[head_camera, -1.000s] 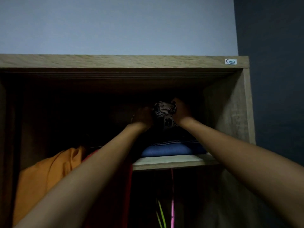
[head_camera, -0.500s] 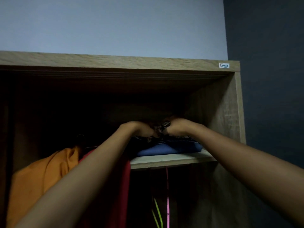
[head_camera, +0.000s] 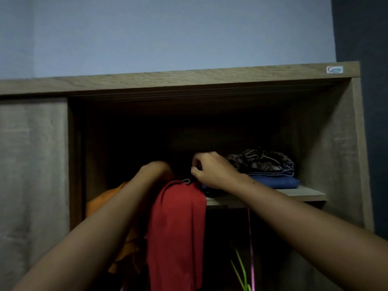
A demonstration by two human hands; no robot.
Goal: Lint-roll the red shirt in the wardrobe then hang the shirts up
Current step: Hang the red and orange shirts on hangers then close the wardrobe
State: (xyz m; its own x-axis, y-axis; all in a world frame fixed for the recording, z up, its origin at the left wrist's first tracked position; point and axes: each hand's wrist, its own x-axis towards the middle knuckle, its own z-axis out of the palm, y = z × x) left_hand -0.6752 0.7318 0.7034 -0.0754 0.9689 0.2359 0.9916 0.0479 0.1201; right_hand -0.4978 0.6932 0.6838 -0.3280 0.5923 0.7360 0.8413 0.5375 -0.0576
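Red shirt (head_camera: 176, 227) hangs in the open wardrobe (head_camera: 189, 80), draped from the dark upper space just left of the shelf (head_camera: 304, 194); its top edge lies just below both hands. A small pale loop (head_camera: 186, 181) shows at the shirt's top. Left hand (head_camera: 156, 170) sits above and behind the shirt's shoulder, knuckles toward the camera, fingers hidden in shadow: grip cannot be told. Right hand (head_camera: 212, 171) is just right of the shirt's top, fingers curled, thumb pressed against forefinger; whether anything is pinched cannot be told. Orange shirt (head_camera: 100, 204) hangs directly left of the red one, touching it. On the shelf, a patterned folded garment (head_camera: 264, 162) rests on a blue folded garment (head_camera: 277, 182). Below the shelf, a green hanger (head_camera: 241, 269) and a pink hanger (head_camera: 252, 248). Closed door panel (head_camera: 31, 164) at left.
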